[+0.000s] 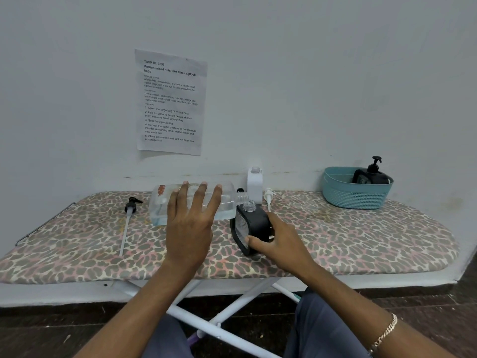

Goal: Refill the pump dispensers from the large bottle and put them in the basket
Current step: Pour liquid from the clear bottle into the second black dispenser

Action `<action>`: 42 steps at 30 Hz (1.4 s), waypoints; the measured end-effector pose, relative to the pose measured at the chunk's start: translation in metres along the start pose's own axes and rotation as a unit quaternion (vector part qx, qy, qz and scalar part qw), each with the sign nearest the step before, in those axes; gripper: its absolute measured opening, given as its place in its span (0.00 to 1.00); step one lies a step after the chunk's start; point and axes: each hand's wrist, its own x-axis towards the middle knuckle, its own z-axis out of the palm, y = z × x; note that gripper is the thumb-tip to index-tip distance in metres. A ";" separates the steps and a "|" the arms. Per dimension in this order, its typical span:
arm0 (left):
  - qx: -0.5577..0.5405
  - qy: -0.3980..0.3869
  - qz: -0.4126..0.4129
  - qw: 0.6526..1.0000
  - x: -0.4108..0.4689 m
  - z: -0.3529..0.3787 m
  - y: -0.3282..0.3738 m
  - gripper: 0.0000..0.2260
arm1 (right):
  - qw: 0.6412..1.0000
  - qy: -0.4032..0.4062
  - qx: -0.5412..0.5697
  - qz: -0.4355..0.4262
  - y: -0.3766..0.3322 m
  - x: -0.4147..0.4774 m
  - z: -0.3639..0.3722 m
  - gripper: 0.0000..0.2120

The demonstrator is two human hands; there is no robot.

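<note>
Mid-pour. Left hand [189, 218] wraps the large clear bottle [180, 205] from the near side, fingers spread over its body, holding it lifted above the board. Bottle's long axis runs left-right, close to horizontal, neck pointing right, mouth right at the open neck of the black dispenser [251, 226]. Right hand [277, 240] is closed around the dispenser's lower body, thumb on its near face, tipping it so the neck leans left towards the bottle. Can't tell whether the base touches the ironing board [361, 239].

For this step: keep the two mouths lined up, raise the bottle's left end slowly, watch the level through the dispenser's clear panel. Liquid in the bottle looks low, so it'll likely need more tilt; risk is a glug overshooting the narrow neck.

Black pump head [130, 215] lies far left on the board. White dispenser [255, 184] stands uncapped against the wall, its white pump [269, 197] beside it. One finished black dispenser [371, 174] sits in the teal basket [356, 197], far right.
</note>
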 end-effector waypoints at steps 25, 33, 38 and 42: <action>0.001 0.006 0.002 1.000 0.000 0.000 0.000 0.35 | 1.000 0.000 -0.001 -0.002 -0.002 -0.001 0.000 0.26; -0.003 0.004 0.002 1.000 0.001 0.000 0.001 0.35 | 1.000 0.000 0.001 -0.001 -0.002 -0.001 0.000 0.27; -0.005 0.003 0.002 1.000 0.000 0.000 0.000 0.36 | 1.000 -0.001 0.002 -0.002 -0.003 -0.001 -0.001 0.26; -0.007 0.004 0.001 1.000 -0.001 0.000 0.000 0.35 | 1.000 -0.001 0.001 -0.003 -0.003 -0.001 -0.001 0.27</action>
